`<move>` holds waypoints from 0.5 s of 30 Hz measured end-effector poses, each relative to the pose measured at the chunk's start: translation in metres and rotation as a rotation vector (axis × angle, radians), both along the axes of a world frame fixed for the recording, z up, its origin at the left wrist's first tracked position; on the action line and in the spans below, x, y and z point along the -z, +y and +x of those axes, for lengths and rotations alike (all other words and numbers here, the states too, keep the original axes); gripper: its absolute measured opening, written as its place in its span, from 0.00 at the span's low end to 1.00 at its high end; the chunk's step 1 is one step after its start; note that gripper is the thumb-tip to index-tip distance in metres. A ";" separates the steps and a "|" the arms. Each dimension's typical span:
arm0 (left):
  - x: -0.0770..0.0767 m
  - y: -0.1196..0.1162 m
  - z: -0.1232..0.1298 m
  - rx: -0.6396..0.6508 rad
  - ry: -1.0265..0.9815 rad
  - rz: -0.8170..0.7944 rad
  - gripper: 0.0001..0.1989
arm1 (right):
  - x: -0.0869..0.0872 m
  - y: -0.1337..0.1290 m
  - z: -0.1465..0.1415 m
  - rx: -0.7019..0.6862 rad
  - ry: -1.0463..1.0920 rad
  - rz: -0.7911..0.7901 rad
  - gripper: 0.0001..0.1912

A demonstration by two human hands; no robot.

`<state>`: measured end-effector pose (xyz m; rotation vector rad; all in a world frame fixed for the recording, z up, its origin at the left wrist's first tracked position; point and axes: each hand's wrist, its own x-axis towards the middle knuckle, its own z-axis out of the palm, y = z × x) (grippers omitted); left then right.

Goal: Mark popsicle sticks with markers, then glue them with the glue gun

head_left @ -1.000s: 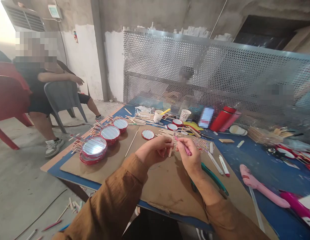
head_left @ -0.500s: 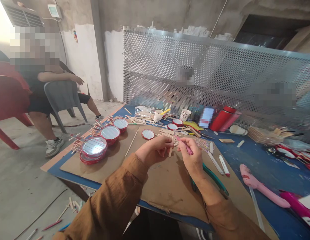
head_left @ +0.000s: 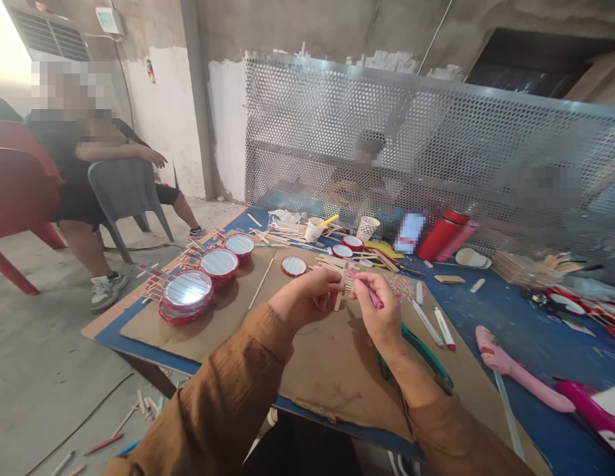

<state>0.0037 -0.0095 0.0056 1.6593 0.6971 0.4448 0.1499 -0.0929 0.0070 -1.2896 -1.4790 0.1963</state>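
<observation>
A flat wooden craft stick (head_left: 338,304) stands nearly upright, pinched between the fingers of my left hand (head_left: 305,299). My right hand (head_left: 381,314) is closed round a pink marker (head_left: 374,299), its tip close to the upper part of the stick. Whether the tip touches the wood I cannot tell. Below both hands lies a brown cardboard sheet (head_left: 332,370). Green-handled pliers (head_left: 426,357) rest partly hidden under my right forearm. Just beyond my left hand is a small round red-rimmed piece (head_left: 293,266) with a pale top.
Larger red-rimmed round pieces (head_left: 188,289) with sticks attached line the left. Loose sticks (head_left: 282,237), paper cups (head_left: 315,229) and a red bottle (head_left: 442,235) stand at the back. White markers (head_left: 445,328) and a pink glue gun (head_left: 526,377) lie right. A person (head_left: 89,152) sits left.
</observation>
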 end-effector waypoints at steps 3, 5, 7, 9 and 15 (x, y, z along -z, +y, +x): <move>0.001 0.002 0.000 0.012 0.012 0.017 0.15 | 0.001 0.000 0.000 0.000 -0.032 -0.014 0.12; 0.002 0.001 0.000 -0.006 -0.024 0.014 0.15 | 0.000 0.000 0.000 0.020 -0.022 -0.017 0.12; 0.003 -0.001 0.000 -0.022 -0.049 0.022 0.14 | 0.000 0.000 0.000 0.024 0.007 -0.013 0.12; 0.002 -0.002 0.000 -0.027 -0.045 0.034 0.15 | -0.001 0.000 0.000 0.002 0.016 -0.010 0.12; 0.000 -0.007 0.000 -0.049 -0.075 -0.033 0.18 | 0.000 0.001 0.001 0.026 -0.015 -0.024 0.12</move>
